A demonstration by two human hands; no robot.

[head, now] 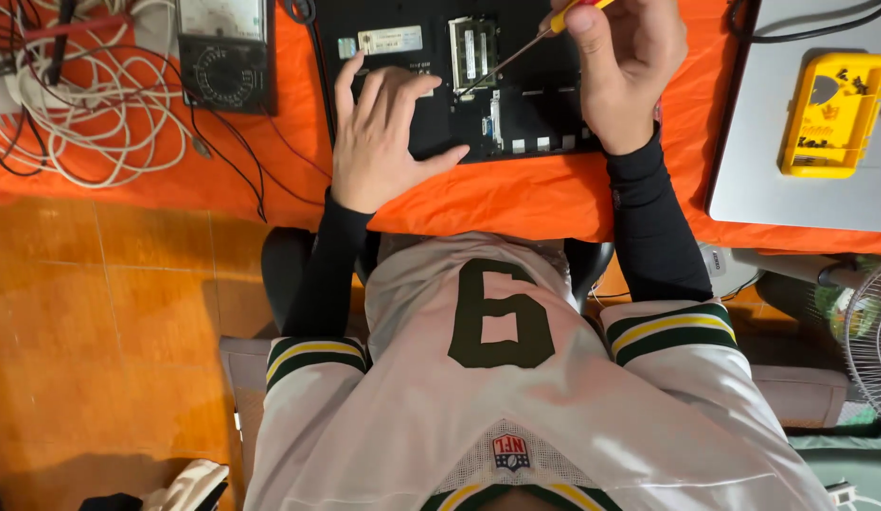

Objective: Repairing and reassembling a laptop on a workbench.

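The left hand (379, 142) lies flat, fingers spread, on the upturned black laptop (459, 80) at the near edge of the orange tabletop (516, 199). The right hand (625, 66) grips a screwdriver (525, 47), its tip at the memory slot (473, 52). A multimeter (225, 55) sits left, a yellow case (833, 114) right.

Repair bench: multimeter (225, 57); opened laptop (459, 76)

The left hand (379, 142) lies flat, fingers spread, on the underside of an opened black laptop (525, 104) at twelve o'clock on the orange cloth (516, 194). The right hand (625, 66) grips a yellow-handled screwdriver (516, 59), its tip touching the memory module (471, 52). An analog multimeter (224, 57) sits at ten o'clock, a yellow bit case (831, 114) at two o'clock.
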